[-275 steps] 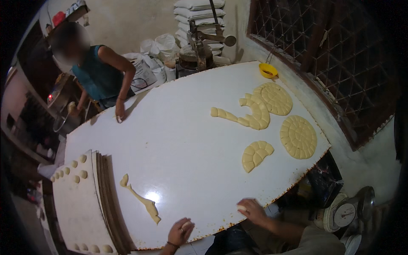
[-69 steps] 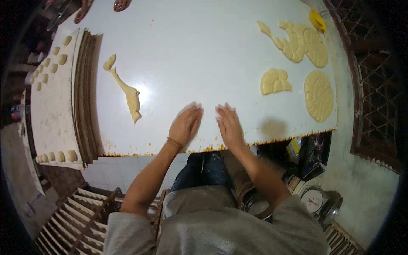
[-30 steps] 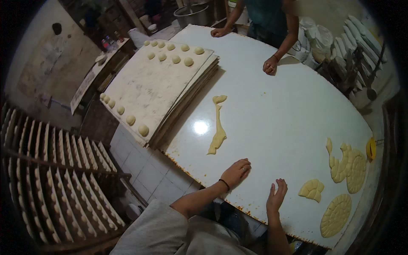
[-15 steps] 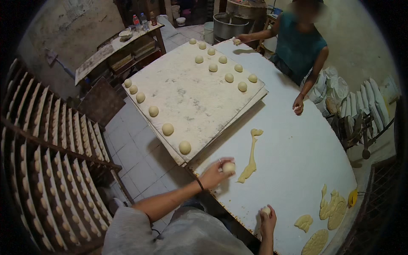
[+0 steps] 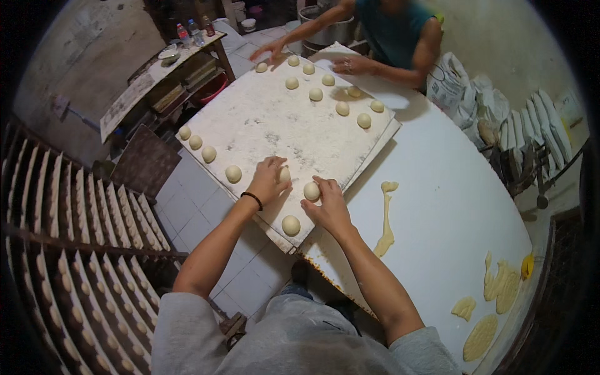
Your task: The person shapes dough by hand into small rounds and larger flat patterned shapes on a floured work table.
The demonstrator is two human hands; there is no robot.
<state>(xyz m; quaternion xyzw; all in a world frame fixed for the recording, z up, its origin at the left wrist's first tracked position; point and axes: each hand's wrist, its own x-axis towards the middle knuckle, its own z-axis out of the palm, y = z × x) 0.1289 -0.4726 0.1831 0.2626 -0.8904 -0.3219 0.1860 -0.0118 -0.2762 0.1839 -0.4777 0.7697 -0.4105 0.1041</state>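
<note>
My left hand (image 5: 267,182) is closed around a dough ball (image 5: 285,174) low on the floured board (image 5: 250,128); the fingers partly cover it. To its right, my right hand (image 5: 327,205) has thumb and fingers around another dough ball (image 5: 312,191), at the board's surface. Nearest to me, a round pale dough ball (image 5: 290,225) sits by the board's near corner. Along the left edge more dough balls (image 5: 233,174) stand in a row, and several others (image 5: 315,94) sit at the far right. My left hand and wrist hide part of the row.
A co-worker's hands (image 5: 354,65) reach over the board's far end. The white table (image 5: 437,206) holds a dough strip (image 5: 385,219) and flat dough pieces (image 5: 480,337). Racks (image 5: 94,300) of dough balls stand at left. A side table (image 5: 140,87) holds bottles. Sacks (image 5: 450,87) lie far right.
Both my hands have moved from over the white table onto the board, with their dough balls. The co-worker has leaned in, hands now at the board's far end. The view has shifted somewhat.
</note>
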